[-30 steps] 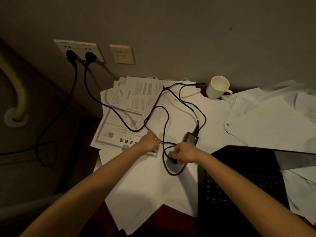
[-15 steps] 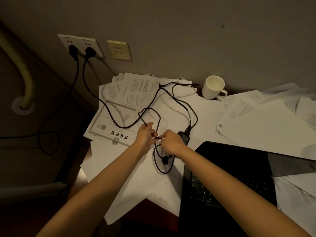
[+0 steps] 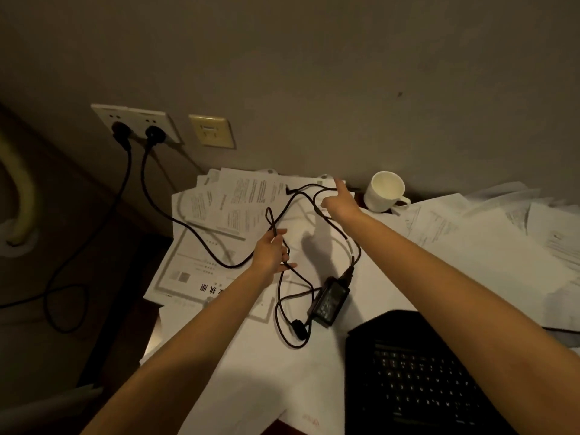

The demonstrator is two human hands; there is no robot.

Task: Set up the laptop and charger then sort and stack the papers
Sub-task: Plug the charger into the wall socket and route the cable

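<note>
While the papers point(image 3: 489, 246) lie unsorted across the surface point(image 3: 292, 426), the step in hand looks like the charger: freeing its cable so the laptop end can reach the laptop point(image 3: 417, 378). The left hand point(image 3: 272, 253) is held above the sheets with its fingers loosely curled round the thin black cable point(image 3: 284, 215), lifting a loop of it off the paper. The right hand point(image 3: 340, 200) is stretched far forward toward the wall, fingers mostly straight, right at the far run of cable; whether it has actually caught that strand or only touches it is hard to tell in this dim light.

The power brick point(image 3: 329, 301) rests on the papers just beside the laptop's near-left corner, with slack coiled in front of it. Its mains lead runs left to a plug point(image 3: 154, 135) seated in the wall socket point(image 3: 138, 120), so that end seems done. The small connector tip point(image 3: 290, 191) lies on the printed sheets at the back, well apart from the laptop. A white cup point(image 3: 386, 191) stands near the wall, close to the right hand.

Next, I judge, the tip must be gathered, drawn back clear of the tangle and cup, and brought to the laptop's port.
</note>
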